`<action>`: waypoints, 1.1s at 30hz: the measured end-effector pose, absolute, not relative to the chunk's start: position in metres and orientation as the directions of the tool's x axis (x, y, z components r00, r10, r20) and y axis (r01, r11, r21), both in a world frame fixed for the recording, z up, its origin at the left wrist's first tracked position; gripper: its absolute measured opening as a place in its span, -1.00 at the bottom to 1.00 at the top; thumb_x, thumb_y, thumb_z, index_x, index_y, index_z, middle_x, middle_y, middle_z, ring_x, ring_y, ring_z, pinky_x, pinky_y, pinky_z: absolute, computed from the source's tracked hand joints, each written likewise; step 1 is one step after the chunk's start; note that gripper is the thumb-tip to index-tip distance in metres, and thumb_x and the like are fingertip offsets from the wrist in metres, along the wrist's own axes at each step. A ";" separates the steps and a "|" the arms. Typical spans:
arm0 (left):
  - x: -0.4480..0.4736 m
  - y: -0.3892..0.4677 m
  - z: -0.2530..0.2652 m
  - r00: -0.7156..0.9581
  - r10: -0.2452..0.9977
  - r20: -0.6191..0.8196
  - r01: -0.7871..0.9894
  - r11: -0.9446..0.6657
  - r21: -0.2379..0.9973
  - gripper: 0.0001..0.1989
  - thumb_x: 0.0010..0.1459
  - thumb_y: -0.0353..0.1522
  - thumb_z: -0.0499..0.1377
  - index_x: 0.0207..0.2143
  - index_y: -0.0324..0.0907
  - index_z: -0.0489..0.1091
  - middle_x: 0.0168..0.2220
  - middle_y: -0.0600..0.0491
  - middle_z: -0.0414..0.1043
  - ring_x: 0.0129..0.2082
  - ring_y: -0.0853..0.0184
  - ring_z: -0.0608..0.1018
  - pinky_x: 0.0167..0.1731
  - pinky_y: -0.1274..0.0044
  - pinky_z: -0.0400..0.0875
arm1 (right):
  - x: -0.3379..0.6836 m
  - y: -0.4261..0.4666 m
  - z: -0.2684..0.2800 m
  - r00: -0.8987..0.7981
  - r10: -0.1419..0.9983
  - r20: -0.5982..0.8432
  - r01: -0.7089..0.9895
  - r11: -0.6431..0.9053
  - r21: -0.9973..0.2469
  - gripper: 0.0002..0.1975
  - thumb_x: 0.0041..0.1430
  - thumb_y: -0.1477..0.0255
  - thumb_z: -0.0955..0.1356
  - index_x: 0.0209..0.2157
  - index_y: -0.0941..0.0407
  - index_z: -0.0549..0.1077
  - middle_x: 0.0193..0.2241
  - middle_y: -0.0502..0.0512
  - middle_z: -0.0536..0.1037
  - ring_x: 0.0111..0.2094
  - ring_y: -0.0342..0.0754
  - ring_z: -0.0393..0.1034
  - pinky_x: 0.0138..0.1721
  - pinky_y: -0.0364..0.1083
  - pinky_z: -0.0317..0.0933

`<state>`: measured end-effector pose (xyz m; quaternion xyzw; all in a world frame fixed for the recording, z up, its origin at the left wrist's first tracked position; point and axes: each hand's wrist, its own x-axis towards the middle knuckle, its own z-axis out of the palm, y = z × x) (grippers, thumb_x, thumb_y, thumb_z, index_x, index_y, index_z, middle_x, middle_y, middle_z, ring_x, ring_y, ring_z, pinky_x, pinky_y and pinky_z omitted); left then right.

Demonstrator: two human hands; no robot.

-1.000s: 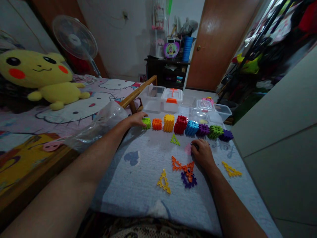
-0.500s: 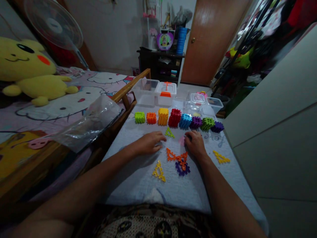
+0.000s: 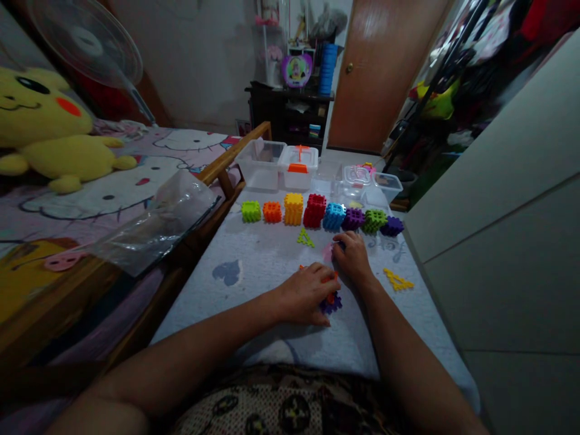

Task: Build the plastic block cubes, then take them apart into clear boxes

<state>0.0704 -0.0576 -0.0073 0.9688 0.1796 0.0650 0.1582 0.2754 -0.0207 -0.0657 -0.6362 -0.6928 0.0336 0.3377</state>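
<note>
My left hand (image 3: pixel 307 294) is palm down over an orange piece (image 3: pixel 330 297) and a dark purple square piece (image 3: pixel 333 304), its fingers apart and its thumb stretched toward me. It covers most of these pieces, and whether it touches them I cannot tell. Resting on the cloth farther off, my right hand (image 3: pixel 353 254) has loosely curled fingers, thumb and forefinger apart, with a dark gap between them; no held piece shows. Just left of it lies a lime green triangle piece (image 3: pixel 305 237). A yellow triangle piece (image 3: pixel 398 280) lies to the right of my right forearm.
Stacks of interlocking pieces stand in a row: lime (image 3: pixel 251 211), orange (image 3: pixel 272 212), yellow (image 3: pixel 293 209), red (image 3: pixel 315 211), blue (image 3: pixel 334 216) and others. Behind are clear plastic boxes (image 3: pixel 299 166). A bed rail (image 3: pixel 217 169) borders the table's left; a pale cabinet (image 3: pixel 498 181) its right.
My left hand has moved right and toward me, over the orange and purple pieces. The nearer yellow triangle is now hidden beneath it. My right hand keeps its place on the cloth.
</note>
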 end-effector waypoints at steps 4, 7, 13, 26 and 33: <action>0.076 -0.063 -0.022 0.916 0.392 0.085 0.357 -0.892 0.276 -0.57 0.05 -0.21 0.31 -0.04 -0.13 0.37 0.03 -0.12 0.40 -0.04 0.07 0.44 -0.06 0.28 0.39 | 0.277 -0.020 -0.064 0.092 0.886 0.454 0.804 0.203 -0.559 -0.81 0.11 0.49 0.28 -0.30 0.14 0.53 -0.27 0.21 0.52 -0.16 0.10 0.35 -0.04 0.07 0.21; 0.076 -0.059 -0.025 0.904 0.415 0.106 0.368 -0.879 0.303 -0.71 0.13 -0.33 0.19 -0.07 -0.14 0.38 -0.07 -0.10 0.46 -0.15 0.15 0.51 -0.14 0.32 0.42 | 0.282 -0.019 -0.059 0.238 0.858 0.455 0.670 0.194 -0.716 -0.81 0.15 0.42 0.27 -0.30 0.13 0.51 -0.30 0.17 0.54 -0.23 0.04 0.39 -0.12 0.02 0.26; 0.069 -0.034 -0.024 0.801 0.584 0.130 0.443 -0.725 0.527 -0.69 0.27 -0.40 0.01 0.03 -0.16 0.35 -0.12 -0.07 0.54 -0.17 0.23 0.57 -0.16 0.40 0.44 | 0.295 -0.019 -0.048 0.494 0.785 0.374 0.419 0.161 -0.894 -0.74 0.21 0.27 0.25 -0.29 0.13 0.49 -0.34 0.10 0.55 -0.25 -0.01 0.40 -0.14 -0.02 0.26; 0.022 -0.008 -0.027 0.628 0.763 0.153 0.579 -0.589 0.564 -0.46 0.12 -0.21 0.28 0.13 -0.15 0.29 0.09 -0.15 0.33 0.13 0.06 0.36 0.16 0.20 0.26 | 0.273 -0.034 -0.043 -0.346 0.909 0.231 0.732 0.416 -0.540 -0.68 0.05 0.29 0.47 -0.15 0.06 0.48 -0.20 0.12 0.49 -0.14 0.06 0.35 -0.06 0.04 0.25; -0.019 -0.052 -0.017 0.839 0.543 -0.030 0.467 -0.692 0.550 -0.04 -0.17 -0.13 0.46 0.27 0.10 0.13 0.31 -0.11 0.07 0.28 -0.06 0.14 0.20 0.07 0.18 | 0.265 -0.044 -0.041 -0.447 0.882 0.149 0.793 0.468 -0.390 -0.54 -0.11 0.30 0.54 -0.12 0.03 0.46 -0.15 0.13 0.46 -0.12 0.11 0.30 -0.08 0.05 0.22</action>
